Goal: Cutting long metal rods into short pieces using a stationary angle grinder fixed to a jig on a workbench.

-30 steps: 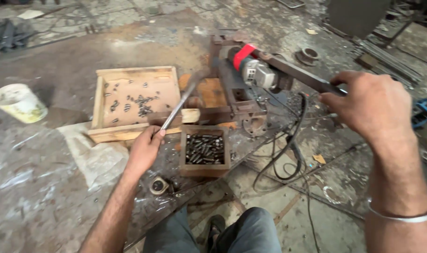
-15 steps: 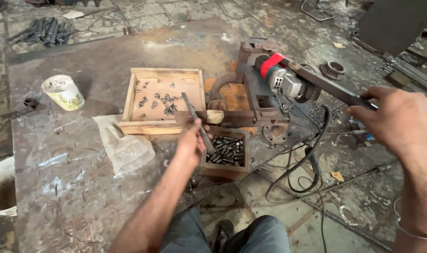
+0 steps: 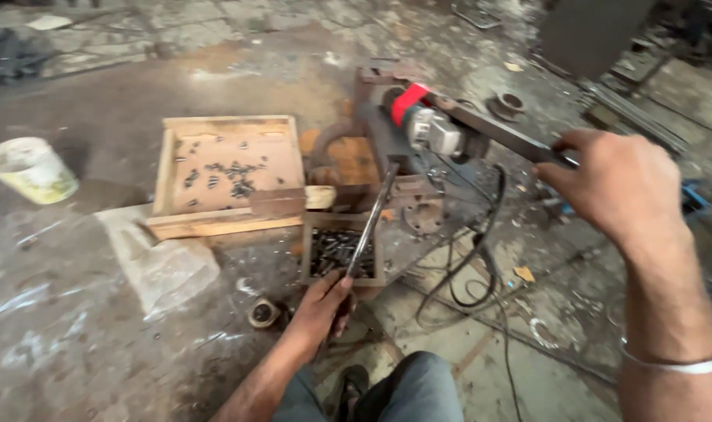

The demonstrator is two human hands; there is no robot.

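1. Steel rod (image 3: 369, 223): half a second ago its tip pointed up and left over the edge of the wooden tray; now it slants up and right, its far end under the cutting machine (image 3: 407, 137) and its near end over the small box of cut pieces (image 3: 339, 252). Judging by that swing, the rod is being fed into the cutter for another cut.
2. The left hand (image 3: 323, 301) is clenched around the near end of the rod, just below the small box; it has dropped lower and nearer the knees than before.
3. The right hand (image 3: 618, 187) is closed over the end of the long lever bar (image 3: 500, 134), as it was a second ago; the lever looks raised, so the cut seems not yet made.
4. The wooden tray (image 3: 227, 223) with scattered dark pieces sits left of the machine, touching the small box's corner region.
5. Further out: a pale bucket (image 3: 29, 168) at far left, a crumpled plastic sheet (image 3: 164, 266), and black cable (image 3: 473, 258) looped on the floor.
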